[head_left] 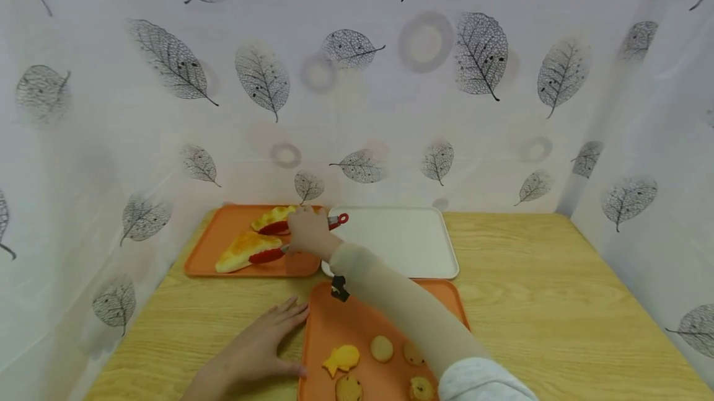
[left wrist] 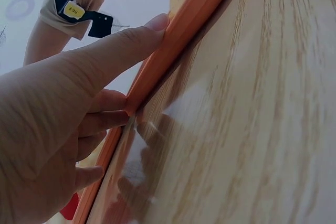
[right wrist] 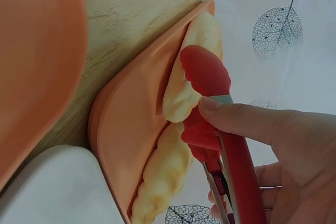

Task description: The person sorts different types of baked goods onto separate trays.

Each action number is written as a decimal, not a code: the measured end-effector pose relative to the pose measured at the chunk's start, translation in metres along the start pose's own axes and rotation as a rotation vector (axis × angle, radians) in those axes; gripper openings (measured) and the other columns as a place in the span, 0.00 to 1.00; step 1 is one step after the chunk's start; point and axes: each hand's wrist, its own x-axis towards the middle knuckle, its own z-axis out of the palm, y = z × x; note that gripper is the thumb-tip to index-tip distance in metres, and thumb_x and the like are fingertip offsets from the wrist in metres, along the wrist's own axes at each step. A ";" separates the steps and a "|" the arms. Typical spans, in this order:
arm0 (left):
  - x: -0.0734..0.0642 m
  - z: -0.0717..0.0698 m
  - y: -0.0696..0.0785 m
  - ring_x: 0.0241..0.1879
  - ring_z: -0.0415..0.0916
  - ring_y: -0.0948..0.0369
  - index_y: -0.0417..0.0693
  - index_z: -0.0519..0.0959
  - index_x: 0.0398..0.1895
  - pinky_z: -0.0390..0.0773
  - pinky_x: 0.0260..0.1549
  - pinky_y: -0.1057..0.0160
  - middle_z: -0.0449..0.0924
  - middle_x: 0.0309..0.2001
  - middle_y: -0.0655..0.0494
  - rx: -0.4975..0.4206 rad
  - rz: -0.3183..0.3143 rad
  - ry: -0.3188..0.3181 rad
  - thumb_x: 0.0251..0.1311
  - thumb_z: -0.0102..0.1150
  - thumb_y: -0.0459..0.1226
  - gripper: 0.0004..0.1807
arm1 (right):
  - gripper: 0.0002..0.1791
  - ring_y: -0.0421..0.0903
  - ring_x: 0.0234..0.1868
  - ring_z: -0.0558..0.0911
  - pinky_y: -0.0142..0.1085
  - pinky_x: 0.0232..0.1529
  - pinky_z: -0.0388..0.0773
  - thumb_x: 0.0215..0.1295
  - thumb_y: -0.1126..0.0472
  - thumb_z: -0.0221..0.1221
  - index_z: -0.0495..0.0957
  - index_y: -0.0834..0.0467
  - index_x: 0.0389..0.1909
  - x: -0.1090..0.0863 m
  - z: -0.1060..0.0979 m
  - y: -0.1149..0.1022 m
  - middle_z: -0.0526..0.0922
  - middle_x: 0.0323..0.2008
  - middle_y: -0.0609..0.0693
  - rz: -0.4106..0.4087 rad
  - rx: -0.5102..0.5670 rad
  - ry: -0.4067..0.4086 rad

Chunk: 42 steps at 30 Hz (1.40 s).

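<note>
My right hand (head_left: pixel 309 230) grips red-tipped tongs (head_left: pixel 268 255) over the rear left orange tray (head_left: pixel 195 261). The tongs are spread, with their red tips at the right end of a smooth, golden-topped bread (head_left: pixel 248 249). In the right wrist view, one tip overlaps this bread (right wrist: pixel 176 98), and the other sits where it meets a braided bread (right wrist: pixel 165 169). The thumb lies along the tongs' arm. My left hand (head_left: pixel 262 339) rests beside the front orange tray (head_left: pixel 329 305), fingers fairly straight; its thumb and fingertips touch the tray's left rim (left wrist: pixel 157 61).
A white tray (head_left: pixel 396 240) stands at the back, right of the rear orange one. On the front tray lie a fish-shaped cookie (head_left: pixel 341 359), a plain round cookie (head_left: pixel 382 349) and several others, partly under the right arm. A leaf-patterned curtain (head_left: pixel 362 110) encloses the wooden table (head_left: pixel 535 302).
</note>
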 end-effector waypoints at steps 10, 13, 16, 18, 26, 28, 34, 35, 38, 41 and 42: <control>-0.001 0.000 0.000 0.76 0.50 0.49 0.50 0.63 0.73 0.56 0.71 0.40 0.61 0.74 0.54 0.036 0.003 0.019 0.45 0.57 0.73 0.56 | 0.38 0.47 0.65 0.69 0.49 0.67 0.65 0.46 0.30 0.68 0.75 0.45 0.56 -0.007 0.000 0.018 0.73 0.63 0.45 -0.005 -0.008 -0.018; -0.002 0.000 0.000 0.76 0.50 0.49 0.50 0.63 0.73 0.56 0.70 0.40 0.61 0.74 0.54 0.037 0.004 0.018 0.45 0.57 0.73 0.56 | 0.40 0.48 0.63 0.71 0.50 0.63 0.69 0.45 0.30 0.68 0.75 0.47 0.57 -0.012 -0.001 0.026 0.74 0.61 0.46 -0.026 -0.007 0.001; -0.001 0.000 0.001 0.76 0.50 0.49 0.50 0.63 0.73 0.57 0.70 0.40 0.62 0.74 0.54 0.039 0.007 0.020 0.45 0.57 0.73 0.56 | 0.41 0.48 0.62 0.72 0.50 0.60 0.71 0.46 0.30 0.68 0.74 0.48 0.59 -0.020 -0.004 0.034 0.75 0.60 0.46 -0.052 -0.019 0.018; -0.001 0.000 0.001 0.76 0.50 0.49 0.50 0.63 0.73 0.57 0.70 0.40 0.62 0.74 0.54 0.039 0.008 0.020 0.45 0.57 0.73 0.56 | 0.41 0.47 0.61 0.72 0.49 0.58 0.72 0.46 0.29 0.67 0.74 0.48 0.59 -0.026 -0.007 0.039 0.75 0.59 0.46 -0.062 -0.029 0.027; -0.001 0.000 0.001 0.76 0.50 0.49 0.50 0.64 0.73 0.58 0.69 0.39 0.62 0.74 0.53 0.042 0.009 0.030 0.45 0.57 0.73 0.56 | 0.42 0.48 0.61 0.71 0.48 0.57 0.71 0.46 0.35 0.71 0.73 0.51 0.61 -0.055 -0.017 0.064 0.74 0.61 0.48 -0.092 -0.041 0.045; -0.001 0.000 0.001 0.76 0.51 0.49 0.50 0.64 0.73 0.58 0.69 0.39 0.62 0.74 0.53 0.042 0.005 0.030 0.45 0.57 0.73 0.56 | 0.43 0.48 0.58 0.72 0.47 0.54 0.71 0.45 0.35 0.72 0.73 0.52 0.60 -0.063 -0.017 0.073 0.75 0.58 0.49 -0.096 -0.039 0.044; 0.000 -0.001 0.003 0.76 0.50 0.49 0.50 0.63 0.73 0.56 0.70 0.40 0.62 0.74 0.54 0.041 0.000 0.021 0.44 0.57 0.73 0.56 | 0.46 0.49 0.53 0.73 0.47 0.48 0.71 0.43 0.36 0.73 0.73 0.55 0.61 -0.086 -0.009 0.104 0.77 0.52 0.50 -0.087 0.024 0.066; -0.001 -0.001 0.003 0.76 0.50 0.49 0.50 0.63 0.73 0.57 0.70 0.40 0.62 0.74 0.53 0.042 0.002 0.023 0.44 0.57 0.73 0.56 | 0.46 0.50 0.53 0.73 0.48 0.48 0.71 0.42 0.36 0.74 0.73 0.55 0.61 -0.090 -0.007 0.109 0.77 0.52 0.50 -0.080 0.045 0.075; -0.002 -0.001 0.003 0.76 0.50 0.48 0.50 0.63 0.73 0.57 0.70 0.39 0.62 0.74 0.53 0.049 0.006 0.024 0.44 0.57 0.73 0.56 | 0.45 0.51 0.53 0.74 0.50 0.47 0.72 0.41 0.39 0.75 0.74 0.56 0.60 -0.104 -0.004 0.125 0.78 0.51 0.51 -0.052 0.113 0.091; -0.003 -0.001 0.003 0.76 0.51 0.47 0.50 0.63 0.73 0.58 0.69 0.39 0.61 0.74 0.52 0.047 0.001 0.021 0.44 0.58 0.73 0.57 | 0.44 0.51 0.52 0.74 0.50 0.45 0.72 0.41 0.41 0.76 0.75 0.56 0.59 -0.119 -0.002 0.138 0.78 0.50 0.52 -0.029 0.179 0.102; -0.003 0.000 0.002 0.76 0.50 0.47 0.50 0.63 0.73 0.58 0.69 0.39 0.61 0.74 0.53 0.046 -0.003 0.019 0.44 0.57 0.73 0.57 | 0.44 0.51 0.51 0.74 0.49 0.45 0.72 0.41 0.41 0.76 0.75 0.56 0.59 -0.124 -0.001 0.141 0.78 0.50 0.52 -0.022 0.195 0.103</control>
